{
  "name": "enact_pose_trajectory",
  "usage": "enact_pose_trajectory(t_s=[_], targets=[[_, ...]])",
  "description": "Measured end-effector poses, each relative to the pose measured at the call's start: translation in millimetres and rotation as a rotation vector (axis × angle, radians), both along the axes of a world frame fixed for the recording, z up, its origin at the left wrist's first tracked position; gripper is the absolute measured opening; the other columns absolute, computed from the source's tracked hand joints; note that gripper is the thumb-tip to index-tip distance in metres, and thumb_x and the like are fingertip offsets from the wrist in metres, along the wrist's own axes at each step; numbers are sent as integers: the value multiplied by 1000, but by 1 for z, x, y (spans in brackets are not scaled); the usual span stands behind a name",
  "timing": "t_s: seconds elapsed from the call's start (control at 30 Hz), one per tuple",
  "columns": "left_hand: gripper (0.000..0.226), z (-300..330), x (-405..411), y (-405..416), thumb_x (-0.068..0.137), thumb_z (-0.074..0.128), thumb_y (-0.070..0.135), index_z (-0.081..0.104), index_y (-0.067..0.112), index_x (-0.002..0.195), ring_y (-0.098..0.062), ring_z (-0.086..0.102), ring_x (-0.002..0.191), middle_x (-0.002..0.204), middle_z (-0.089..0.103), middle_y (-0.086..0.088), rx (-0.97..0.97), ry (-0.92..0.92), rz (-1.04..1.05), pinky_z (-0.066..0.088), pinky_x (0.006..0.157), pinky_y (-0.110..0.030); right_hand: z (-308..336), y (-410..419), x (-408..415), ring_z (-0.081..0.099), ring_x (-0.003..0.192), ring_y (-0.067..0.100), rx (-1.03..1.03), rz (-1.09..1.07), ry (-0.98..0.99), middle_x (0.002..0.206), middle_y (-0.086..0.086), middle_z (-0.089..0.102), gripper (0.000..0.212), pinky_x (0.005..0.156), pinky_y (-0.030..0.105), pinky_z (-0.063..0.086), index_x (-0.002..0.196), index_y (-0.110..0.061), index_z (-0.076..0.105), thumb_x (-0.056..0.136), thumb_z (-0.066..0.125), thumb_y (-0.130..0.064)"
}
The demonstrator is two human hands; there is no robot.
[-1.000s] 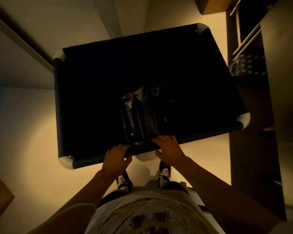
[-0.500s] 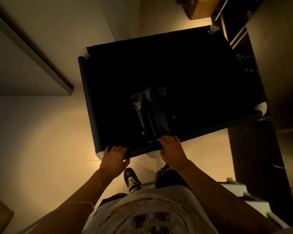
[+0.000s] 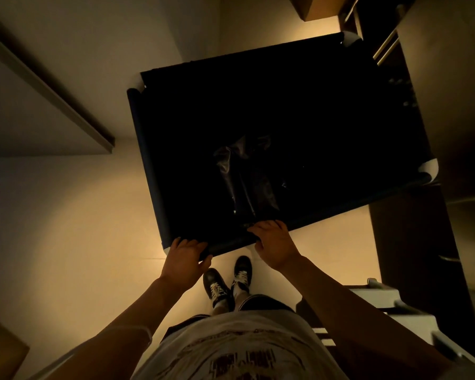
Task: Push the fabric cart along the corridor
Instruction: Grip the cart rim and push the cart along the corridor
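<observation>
Dim corridor — both hands' fingers (image 3: 187,244) curled over fabric cart (image 3: 148,157) rim.

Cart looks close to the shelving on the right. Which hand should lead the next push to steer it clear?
Probably the right hand. It grips the near rail of the fabric cart toward the shelving side, so pushing there should swing the front leftward. The left hand grips the near-left corner.

Both hands sit on the near rail of the fabric cart (image 3: 154,165), left hand (image 3: 183,260) beside right hand (image 3: 274,245). A plastic bag (image 3: 244,176) lies inside; shelving (image 3: 412,133) stands right.
</observation>
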State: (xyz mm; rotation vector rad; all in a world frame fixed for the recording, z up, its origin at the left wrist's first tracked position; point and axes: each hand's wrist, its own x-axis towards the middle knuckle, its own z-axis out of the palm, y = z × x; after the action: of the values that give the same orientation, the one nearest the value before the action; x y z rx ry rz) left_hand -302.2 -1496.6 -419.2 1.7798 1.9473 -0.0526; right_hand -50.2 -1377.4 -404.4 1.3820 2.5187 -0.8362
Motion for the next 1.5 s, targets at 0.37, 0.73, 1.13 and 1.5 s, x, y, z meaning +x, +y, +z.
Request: enact_pose_trajectory(t_s=[0.37, 0.73, 1.13, 1.5], targets=[[41, 11, -11, 18, 97, 47, 50, 61, 32, 132, -22, 56, 124, 125, 67, 4, -84, -8, -145, 36, 116, -41, -16, 8, 4, 47, 135, 19, -89, -6, 114, 139, -3, 59, 48, 125, 38, 11, 138, -27, 59, 91, 57, -20], [60, 27, -107, 54, 91, 34, 71, 59, 37, 134, -19, 44, 140, 138, 60, 10, -79, 118, -719, 19, 126, -47, -13, -6, -11, 56, 127, 20, 20, -149, 118, 125, -2, 67, 40, 126, 43, 15, 124, -23, 70, 84, 65, -19], [52, 20, -193, 100, 96, 39, 60, 48, 36, 142, -24, 40, 146, 149, 52, 4, 72, 159, -929, 21, 126, -55, 16, -67, -105, 46, 137, 21, 24, -413, -44, 133, -3, 62, 46, 125, 39, 16, 128, -23, 65, 83, 60, -14], [54, 15, -192, 107, 95, 38, 63, 51, 37, 141, -25, 43, 142, 144, 56, 3, 81, 135, -939, 19, 124, -55, 21, -134, -193, 29, 151, 25, -9, -509, -21, 149, 4, 50, 54, 126, 43, 19, 142, -17, 55, 91, 62, -29]])
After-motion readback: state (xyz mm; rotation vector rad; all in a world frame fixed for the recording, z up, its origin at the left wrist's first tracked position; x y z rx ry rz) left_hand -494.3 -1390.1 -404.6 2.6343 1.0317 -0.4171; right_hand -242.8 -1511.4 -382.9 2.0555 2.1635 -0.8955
